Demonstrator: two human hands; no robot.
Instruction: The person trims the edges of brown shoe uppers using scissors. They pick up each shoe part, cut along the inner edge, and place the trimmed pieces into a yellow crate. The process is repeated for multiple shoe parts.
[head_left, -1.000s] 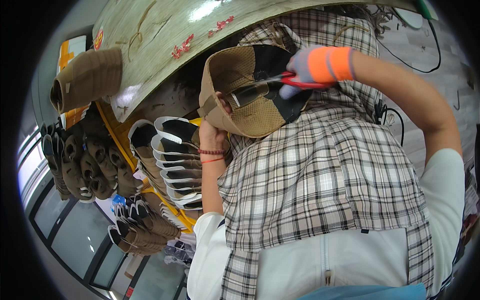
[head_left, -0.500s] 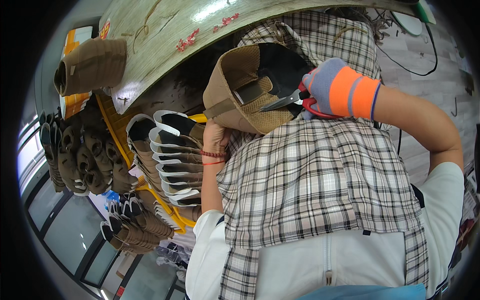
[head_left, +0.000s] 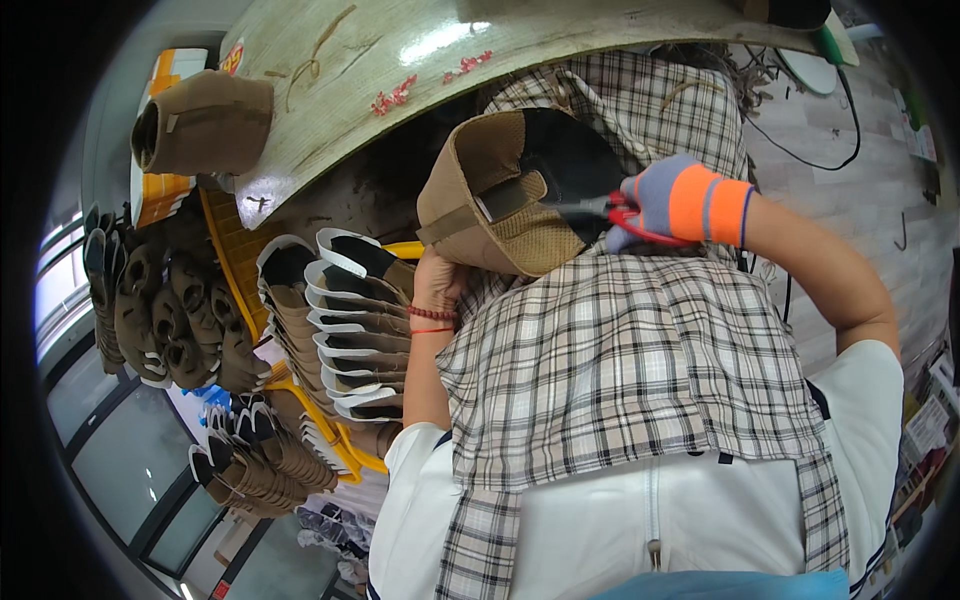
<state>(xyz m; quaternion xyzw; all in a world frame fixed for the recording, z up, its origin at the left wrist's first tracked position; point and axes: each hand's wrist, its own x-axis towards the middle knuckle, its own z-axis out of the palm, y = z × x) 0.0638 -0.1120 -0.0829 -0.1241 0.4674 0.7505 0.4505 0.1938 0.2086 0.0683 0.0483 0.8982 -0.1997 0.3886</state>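
A brown textile boot upper (head_left: 468, 205) with a black inner lining lies over my lap, its opening facing up. My bare left hand (head_left: 437, 280) grips its near left edge from below, with the fingertips hidden under the fabric. In my right hand (head_left: 668, 202), which wears a grey and orange glove, is a pair of red-handled scissors (head_left: 624, 214). Their blurred blades point left into the opening, beside a brown strap (head_left: 515, 196) inside the upper. Whether the blades touch the strap cannot be seen.
A wooden table (head_left: 370, 60) curves across the top, with another brown upper (head_left: 215, 122) at its left end. Stacked white-edged uppers (head_left: 350, 320) hang on a yellow rack (head_left: 225, 245) at left. Checked cloth (head_left: 690, 110) lies beyond my lap. A black cable (head_left: 815, 165) runs across the floor at right.
The scissor blades have swung from the upper's near wall up toward the inner strap and now look blurred. My left hand keeps its hold. The whole view has shifted slightly.
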